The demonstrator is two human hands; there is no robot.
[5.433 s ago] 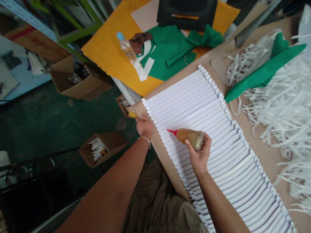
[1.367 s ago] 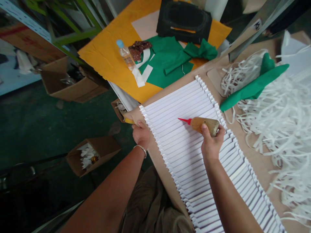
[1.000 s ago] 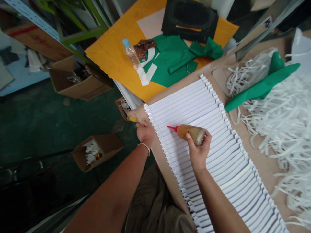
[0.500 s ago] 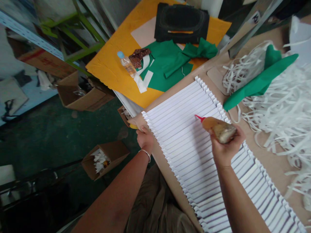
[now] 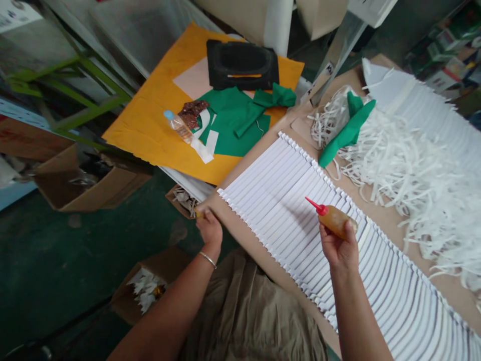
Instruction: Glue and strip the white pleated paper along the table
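My right hand (image 5: 340, 245) is wrapped round a glue bottle (image 5: 335, 220) of amber liquid with a red pointed nozzle. The bottle tilts over a long row of overlapping white paper strips (image 5: 270, 195), its nozzle pointing up and left, apart from the paper. At the table's near left corner, my left hand (image 5: 210, 230) has its fingers curled in. A bit of yellow shows at its fingertips; what it is, I cannot make out. Small folded tabs run along both edges of the strips.
Beyond the strips lie a heap of thin white ribbons (image 5: 406, 180) and a green cloth piece (image 5: 347, 133). An orange-covered table (image 5: 150, 115) bears green cloth (image 5: 236, 120), a plastic bottle (image 5: 180, 128) and a black case (image 5: 242, 65). Cardboard boxes (image 5: 108, 185) stand on the floor.
The view has shifted. My right hand has turned the glue bottle so its nozzle tips upward, away from the paper. My left hand stays near the table corner.
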